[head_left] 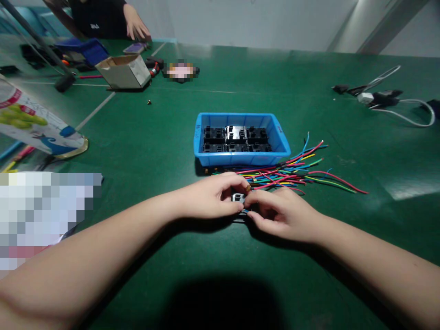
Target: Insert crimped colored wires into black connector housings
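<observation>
Between my two hands is a small black and light-grey plastic part (238, 198), low over the green table. My left hand (220, 196) is closed around its left side, thumb in front and fingers behind. A tiny brass-coloured piece shows by its index fingertip. My right hand (282, 213) is closed, with thumb and index finger pinching at the part's right edge; the fingertips cover what they grip there. Just behind both hands lies a bundle of coloured wires (285, 176), red, blue, yellow and green. A blue plastic bin (242, 159) holding several black plastic parts (237, 133) stands behind the wires.
On the left lie a printed bag (37, 121) and a blurred-out pale item (44, 220). Farther back are an open cardboard box (125, 73) and a blue bin (85, 50). Cables with plugs (381, 98) lie at right. Another person's hand (135, 23) rests at the far edge.
</observation>
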`<state>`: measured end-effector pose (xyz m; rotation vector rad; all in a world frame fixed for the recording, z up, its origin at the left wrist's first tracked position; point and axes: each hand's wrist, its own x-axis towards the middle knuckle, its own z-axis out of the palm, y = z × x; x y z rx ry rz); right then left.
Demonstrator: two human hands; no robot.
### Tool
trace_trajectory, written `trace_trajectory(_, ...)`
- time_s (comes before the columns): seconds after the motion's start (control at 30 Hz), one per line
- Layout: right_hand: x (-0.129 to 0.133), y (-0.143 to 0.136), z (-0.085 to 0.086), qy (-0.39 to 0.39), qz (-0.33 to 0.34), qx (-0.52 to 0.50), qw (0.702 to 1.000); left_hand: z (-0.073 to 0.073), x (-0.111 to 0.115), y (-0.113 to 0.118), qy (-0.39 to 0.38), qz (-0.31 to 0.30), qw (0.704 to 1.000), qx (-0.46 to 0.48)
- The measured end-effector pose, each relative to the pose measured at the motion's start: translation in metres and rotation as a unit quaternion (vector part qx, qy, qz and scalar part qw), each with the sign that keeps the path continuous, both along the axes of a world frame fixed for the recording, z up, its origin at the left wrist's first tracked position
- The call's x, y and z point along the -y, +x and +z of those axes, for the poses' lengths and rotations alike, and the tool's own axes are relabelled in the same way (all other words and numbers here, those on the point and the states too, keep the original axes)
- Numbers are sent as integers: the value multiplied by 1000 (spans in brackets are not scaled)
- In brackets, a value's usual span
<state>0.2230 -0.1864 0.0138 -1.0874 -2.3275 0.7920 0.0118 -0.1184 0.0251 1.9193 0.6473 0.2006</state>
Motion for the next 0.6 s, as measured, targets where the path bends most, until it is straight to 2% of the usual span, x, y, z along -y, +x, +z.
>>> trace_trajectory(0.33,2,1,-2,47,-8,-29,998,3,-2,-2,-65,-11,998,17)
trace_trajectory(0.6,1,2,-3,57,11,-41,997,0,-1,-1,-59,-4,998,14)
